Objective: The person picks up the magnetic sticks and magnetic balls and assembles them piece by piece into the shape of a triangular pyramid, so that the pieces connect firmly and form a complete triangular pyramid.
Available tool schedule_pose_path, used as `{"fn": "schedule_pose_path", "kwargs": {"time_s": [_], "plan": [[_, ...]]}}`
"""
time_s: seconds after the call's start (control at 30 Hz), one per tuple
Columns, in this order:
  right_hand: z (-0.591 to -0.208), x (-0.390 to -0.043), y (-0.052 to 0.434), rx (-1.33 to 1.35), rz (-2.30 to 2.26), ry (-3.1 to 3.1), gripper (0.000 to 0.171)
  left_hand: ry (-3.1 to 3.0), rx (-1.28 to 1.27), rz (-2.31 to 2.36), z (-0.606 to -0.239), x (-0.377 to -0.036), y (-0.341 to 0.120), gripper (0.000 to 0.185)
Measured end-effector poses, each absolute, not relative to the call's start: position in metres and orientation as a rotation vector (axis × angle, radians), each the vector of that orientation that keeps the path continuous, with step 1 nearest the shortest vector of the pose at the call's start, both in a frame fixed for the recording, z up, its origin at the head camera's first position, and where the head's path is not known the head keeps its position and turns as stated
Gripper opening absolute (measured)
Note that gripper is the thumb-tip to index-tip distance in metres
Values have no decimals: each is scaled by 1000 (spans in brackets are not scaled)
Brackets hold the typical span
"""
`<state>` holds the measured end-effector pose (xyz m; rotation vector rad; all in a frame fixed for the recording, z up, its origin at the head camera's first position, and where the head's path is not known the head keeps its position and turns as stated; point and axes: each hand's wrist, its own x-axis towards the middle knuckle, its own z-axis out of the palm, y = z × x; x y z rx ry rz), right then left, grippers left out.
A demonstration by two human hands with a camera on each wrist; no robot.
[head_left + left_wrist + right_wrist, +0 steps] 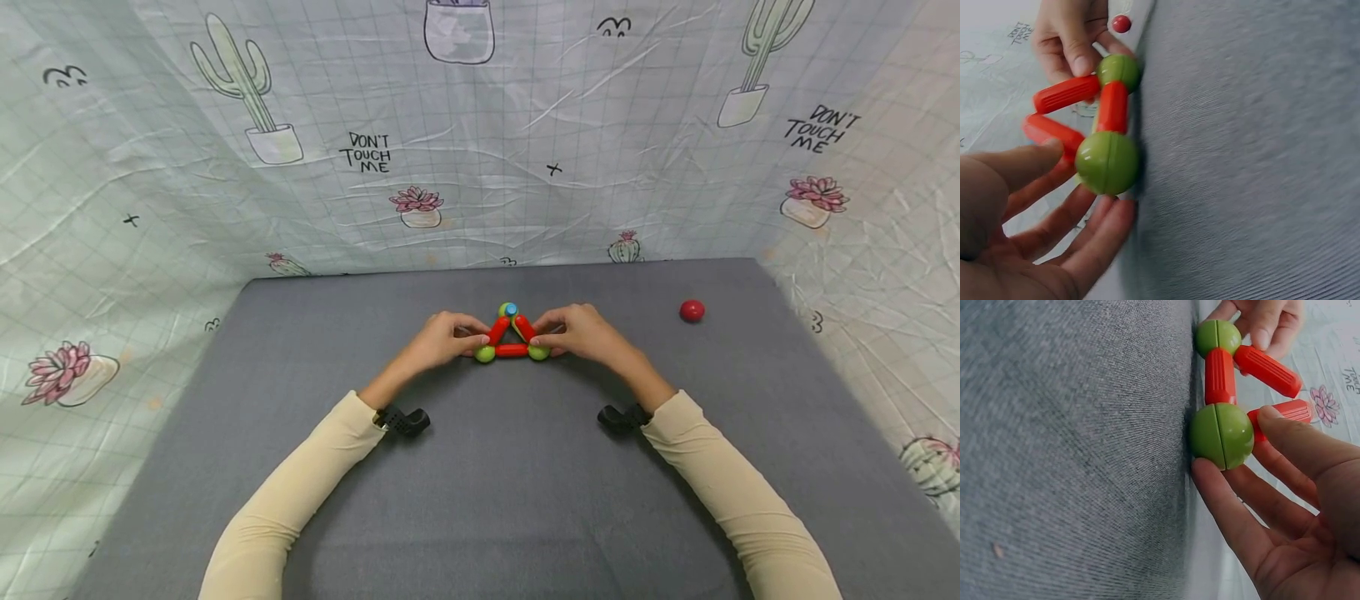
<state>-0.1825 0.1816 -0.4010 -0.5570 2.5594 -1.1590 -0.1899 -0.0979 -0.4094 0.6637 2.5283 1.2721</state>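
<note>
A triangular toy frame of balls and rods stands on the grey table, between both hands. One red rod point(512, 351) joins the left green ball point(485, 354) and the right green ball point(539, 353) along its front. My left hand point(442, 342) pinches the left slanting red rod point(1054, 132), its other fingers beside the green ball. The right slanting red rod point(1291, 411) is pinched by my right hand point(581, 333), with a fingertip at the ball there. In both wrist views the slanting rods' upper ends stand apart. Behind them show a blue piece point(512, 309) and another green ball point(503, 309).
A lone red ball point(692, 311) lies at the back right of the grey table point(480, 483). Cloth point(480, 125) printed with cacti hangs behind the table and along its sides. Black wrist mounts point(405, 422) jut inward from both cuffs.
</note>
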Motion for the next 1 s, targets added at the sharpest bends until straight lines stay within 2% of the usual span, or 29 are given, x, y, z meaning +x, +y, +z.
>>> {"fn": "schedule_pose_path", "kwargs": {"time_s": [0.23, 0.4, 0.7, 1.0], "plan": [[-403, -181, 185, -571, -1178, 2546, 30, 2455, 791, 1357, -395, -212, -91, 31], [-405, -180, 184, -580, -1175, 2553, 31, 2279, 771, 1403, -391, -223, -83, 39], [-405, -180, 181, -568, -1162, 2564, 31, 2183, 642, 1467, -391, -221, -80, 34], [-408, -180, 180, -576, -1208, 2553, 28, 2135, 622, 1515, -392, -219, -81, 32]]}}
